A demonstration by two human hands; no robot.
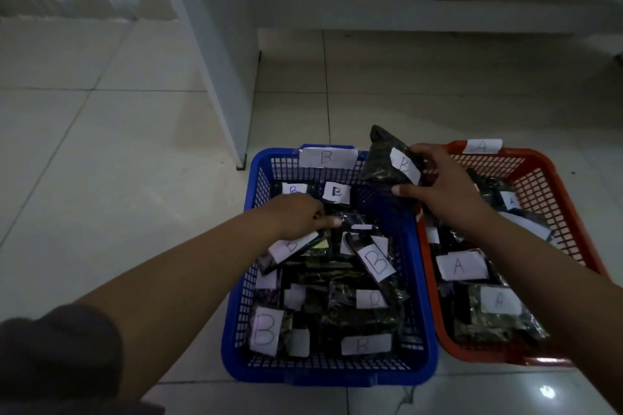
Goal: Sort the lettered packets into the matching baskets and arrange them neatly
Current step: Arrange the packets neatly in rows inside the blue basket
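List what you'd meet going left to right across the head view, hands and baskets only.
left hand → blue basket, labelled B → right hand, holding a B packet → red basket, labelled A.

Both arms reach forward from the lower edge of the view, bare from the elbow to the wrist. The left arm comes in from the lower left, with a dark sleeve (57,357) pushed up near the elbow. The left hand (300,217) is turned palm down, its fingers loosely curled and one finger pointing to the right; whether it grips anything cannot be told. The right arm comes in from the lower right and rises toward the middle. The right hand (448,185) is held higher than the left, back of the hand up, with thumb and fingers pinching a dark packet (387,162).
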